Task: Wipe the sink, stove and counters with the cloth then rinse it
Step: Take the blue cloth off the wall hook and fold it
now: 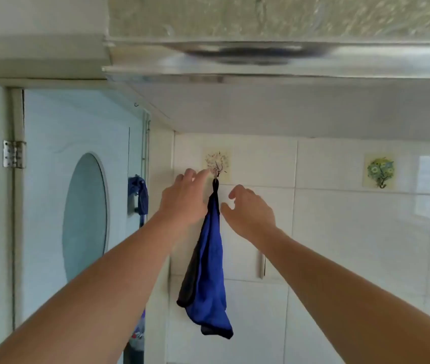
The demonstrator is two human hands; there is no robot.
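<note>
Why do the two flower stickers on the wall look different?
The left hook sticker has a pale, faint tree picture, and the blue cloth hangs from it. The right hook sticker has a bright green bouquet and holds nothing. Both are square, stuck on white tiles, with a hook.

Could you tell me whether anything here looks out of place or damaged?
Nothing stands out. The cloth hangs from its wall hook, both hands, left and right, are beside it, and the second hook is bare.

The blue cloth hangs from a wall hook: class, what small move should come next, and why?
Probably lift the blue cloth off its hook. Both the left hand and right hand are raised beside it, neither gripping it.
</note>
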